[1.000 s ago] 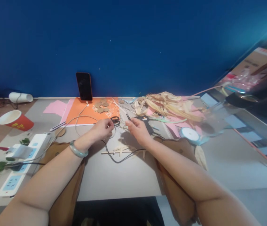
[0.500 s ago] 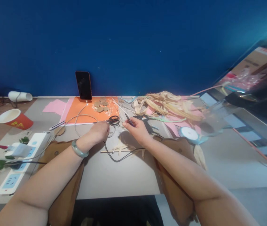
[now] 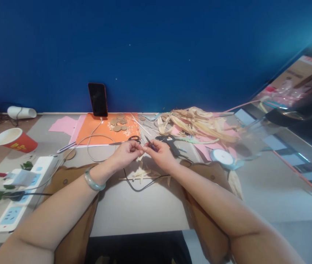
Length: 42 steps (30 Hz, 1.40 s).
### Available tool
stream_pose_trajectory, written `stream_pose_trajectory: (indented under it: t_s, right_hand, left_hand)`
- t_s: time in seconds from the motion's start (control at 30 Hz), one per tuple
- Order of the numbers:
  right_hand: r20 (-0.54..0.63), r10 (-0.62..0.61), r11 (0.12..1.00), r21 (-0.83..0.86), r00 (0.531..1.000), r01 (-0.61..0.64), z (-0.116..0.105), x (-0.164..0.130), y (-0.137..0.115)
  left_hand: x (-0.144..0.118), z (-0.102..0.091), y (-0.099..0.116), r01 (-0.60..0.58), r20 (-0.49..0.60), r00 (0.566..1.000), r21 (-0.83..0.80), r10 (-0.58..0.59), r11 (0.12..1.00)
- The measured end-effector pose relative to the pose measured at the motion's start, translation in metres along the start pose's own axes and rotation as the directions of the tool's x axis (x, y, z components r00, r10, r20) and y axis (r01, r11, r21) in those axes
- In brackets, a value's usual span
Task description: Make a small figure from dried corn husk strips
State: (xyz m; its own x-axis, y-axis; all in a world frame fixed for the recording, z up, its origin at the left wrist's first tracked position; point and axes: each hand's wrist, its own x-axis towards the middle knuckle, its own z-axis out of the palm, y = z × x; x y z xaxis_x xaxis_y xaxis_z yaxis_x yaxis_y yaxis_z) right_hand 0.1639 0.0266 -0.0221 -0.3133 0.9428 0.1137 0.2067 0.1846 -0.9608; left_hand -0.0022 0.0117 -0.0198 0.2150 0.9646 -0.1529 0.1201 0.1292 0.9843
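Head view: red cup (image 3: 14, 140) lies tipped; each hand's grip, left (image 3: 127, 154), right (image 3: 158, 154), pinches a small scrap (image 3: 142, 152).

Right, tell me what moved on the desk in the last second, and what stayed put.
The left hand moved right, away from the scissors, and now meets the right hand, fingertips together. The right hand keeps its small dark pointed tool. Phone, red cup and husk pile lie unchanged.
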Motion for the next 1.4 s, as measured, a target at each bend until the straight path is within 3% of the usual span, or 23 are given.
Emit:
stream_pose_trajectory:
  t_s: [0.2, 0.37, 0.7, 0.93, 1.27, 1.4]
  right_hand:
    - [-0.118, -0.004, 1.000, 0.028, 0.993, 0.007, -0.001, 0.001, -0.001]
    - [-0.168, 0.032, 0.999, 0.046, 0.985, -0.024, -0.003, 0.002, 0.001]
    - [-0.009, 0.018, 0.998, 0.060, 1.000, -0.017, -0.003, 0.001, -0.003]
    - [-0.019, 0.033, 0.994, 0.105, 0.999, -0.031, -0.003, 0.000, -0.004]
    - [0.112, 0.010, 1.000, 0.002, 0.994, -0.011, -0.003, -0.001, -0.006]
    - [0.096, -0.002, 1.000, 0.017, 0.995, 0.000, -0.003, -0.001, -0.006]
  left_hand:
    - [0.000, -0.006, 0.003, 0.038, -0.011, 0.999, -0.020, -0.038, 0.999]
    - [-0.001, -0.007, 0.009, 0.037, -0.121, 0.992, -0.037, -0.041, 0.999]
    - [-0.001, -0.009, 0.013, -0.179, -0.232, 0.966, -0.270, 0.117, 0.946]
    - [-0.004, -0.002, 0.012, -0.145, -0.198, 0.977, -0.330, 0.082, 0.933]
    - [-0.006, 0.001, 0.014, -0.124, -0.196, 0.979, -0.315, 0.063, 0.941]
    - [-0.004, 0.001, 0.010, -0.128, -0.185, 0.980, -0.320, 0.070, 0.939]
